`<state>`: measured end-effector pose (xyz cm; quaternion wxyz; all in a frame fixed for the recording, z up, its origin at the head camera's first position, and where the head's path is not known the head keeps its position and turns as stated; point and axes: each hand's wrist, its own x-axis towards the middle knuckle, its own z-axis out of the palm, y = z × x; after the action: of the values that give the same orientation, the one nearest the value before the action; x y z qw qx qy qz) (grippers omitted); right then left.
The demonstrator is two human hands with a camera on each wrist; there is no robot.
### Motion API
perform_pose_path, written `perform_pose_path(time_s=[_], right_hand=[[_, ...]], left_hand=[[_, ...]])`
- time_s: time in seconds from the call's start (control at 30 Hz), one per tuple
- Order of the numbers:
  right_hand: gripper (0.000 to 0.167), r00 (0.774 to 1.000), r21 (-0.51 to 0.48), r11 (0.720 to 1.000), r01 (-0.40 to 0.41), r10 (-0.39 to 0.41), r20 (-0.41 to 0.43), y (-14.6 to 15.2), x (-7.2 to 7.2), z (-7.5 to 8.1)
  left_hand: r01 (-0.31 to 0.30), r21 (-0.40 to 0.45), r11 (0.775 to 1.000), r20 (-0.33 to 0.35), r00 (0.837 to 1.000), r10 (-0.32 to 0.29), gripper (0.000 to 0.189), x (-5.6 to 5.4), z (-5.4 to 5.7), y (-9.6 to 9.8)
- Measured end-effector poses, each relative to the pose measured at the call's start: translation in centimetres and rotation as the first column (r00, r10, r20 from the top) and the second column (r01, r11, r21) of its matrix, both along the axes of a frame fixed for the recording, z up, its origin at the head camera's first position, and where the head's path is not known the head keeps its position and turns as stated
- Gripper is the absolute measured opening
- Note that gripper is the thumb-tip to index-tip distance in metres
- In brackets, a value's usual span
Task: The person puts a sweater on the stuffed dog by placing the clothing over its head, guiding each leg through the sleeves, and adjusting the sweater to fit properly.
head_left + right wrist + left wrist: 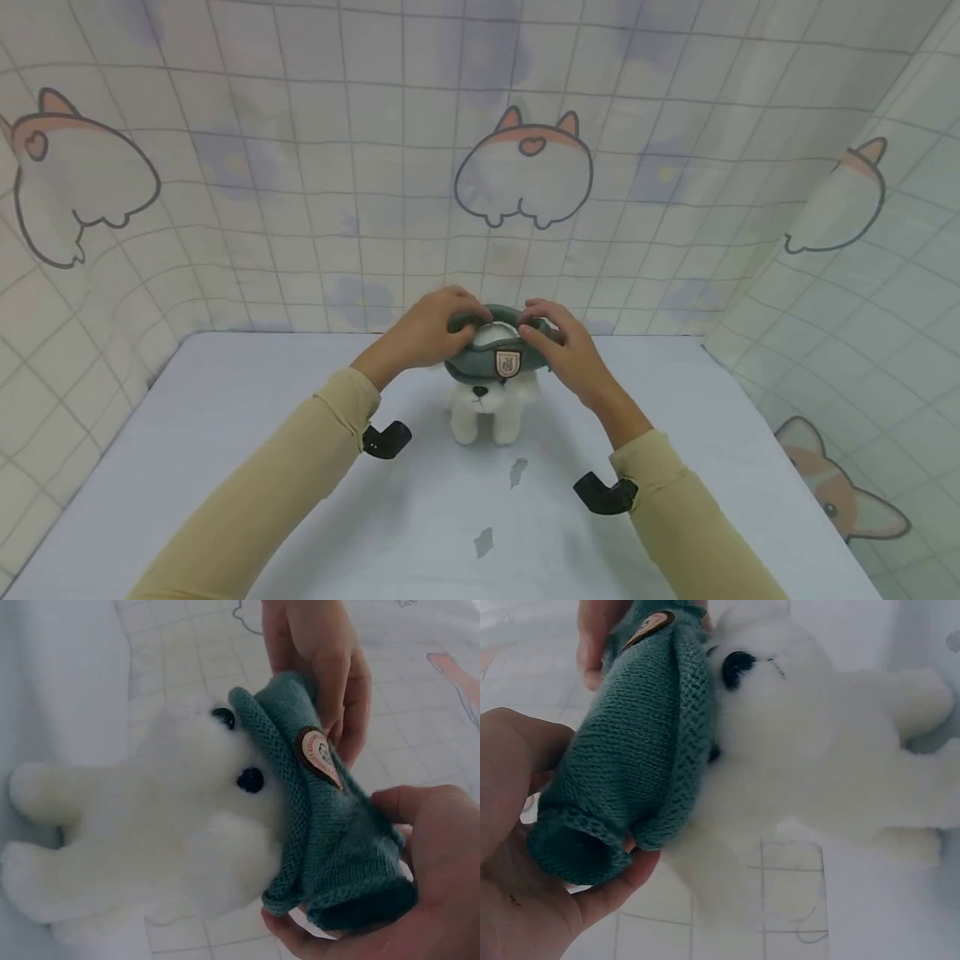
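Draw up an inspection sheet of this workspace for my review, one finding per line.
Surface: white table, two grey marks in front of the dog.
Job's things: white plush dog, upright; green knitted piece with a badge, around its head.
Clutter: nothing seen.
Hands: left hand and right hand grip opposite sides of the knitting; black fittings at both wrists.
Cables: nothing seen.
Surroundings: grid-patterned backdrop with cartoon animals.
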<state>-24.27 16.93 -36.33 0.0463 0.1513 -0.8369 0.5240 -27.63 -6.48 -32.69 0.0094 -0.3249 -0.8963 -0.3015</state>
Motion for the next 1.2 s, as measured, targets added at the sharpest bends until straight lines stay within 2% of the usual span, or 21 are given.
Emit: perform_pose_path(time_s=[0.07,0.17,0.33,0.4,0.53,0.67,0.8,0.9,1.0,1.1,1.2], right_hand=[[0.021,1.000,0.018,1.000,0.003,-0.003,0.006,-0.3,-0.1,0.0],[0.021,0.999,0.030,0.999,0.040,-0.041,0.014,-0.7,-0.3,0.0],[0.020,0.995,0.055,0.994,0.093,-0.094,0.020,-1.1,-0.5,-0.1],[0.020,0.996,0.098,0.992,0.083,-0.086,0.028,-1.2,-0.3,-0.2],[0.036,0.998,0.212,0.977,0.023,-0.037,0.060,-1.2,0.1,0.0],[0.049,0.997,0.302,0.953,-0.016,-0.008,0.079,-1.4,0.4,0.2],[0.053,0.996,0.389,0.921,-0.022,-0.015,0.093,-1.8,0.7,0.3],[0.053,0.992,0.430,0.902,-0.034,-0.022,0.125,-2.1,1.0,0.2],[0.054,0.979,0.413,0.908,-0.065,-0.022,0.202,-2.3,1.3,0.1],[0.056,0.953,0.353,0.931,-0.097,-0.016,0.304,-2.5,1.5,-0.2],[0.056,0.924,0.279,0.953,-0.115,-0.001,0.383,-2.5,1.6,-0.5]], left_hand=[[0.015,-0.010,1.000,0.005,1.000,-0.015,0.026,0.0,-0.3,0.0],[0.018,-0.005,1.000,0.010,1.000,-0.018,0.024,0.2,-0.6,0.0],[-0.023,0.013,1.000,-0.013,1.000,0.023,0.023,0.5,-0.9,0.2],[-0.035,0.012,0.999,-0.011,0.999,0.035,0.026,0.6,-0.9,0.2],[-0.020,-0.023,1.000,0.014,1.000,0.020,0.041,0.5,-1.0,-0.1],[-0.001,-0.097,0.995,0.069,0.998,0.008,0.057,0.4,-1.0,-0.5],[0.016,-0.152,0.988,0.141,0.990,0.006,0.066,0.5,-0.9,-0.7],[0.033,-0.168,0.985,0.191,0.982,-0.001,0.069,0.7,-1.1,-0.8],[0.044,-0.164,0.986,0.242,0.970,-0.003,0.071,0.9,-1.5,-0.9],[0.045,-0.137,0.989,0.321,0.947,0.001,0.071,1.0,-2.1,-1.0],[0.032,-0.072,0.997,0.412,0.911,0.001,0.069,0.9,-2.8,-1.1]])
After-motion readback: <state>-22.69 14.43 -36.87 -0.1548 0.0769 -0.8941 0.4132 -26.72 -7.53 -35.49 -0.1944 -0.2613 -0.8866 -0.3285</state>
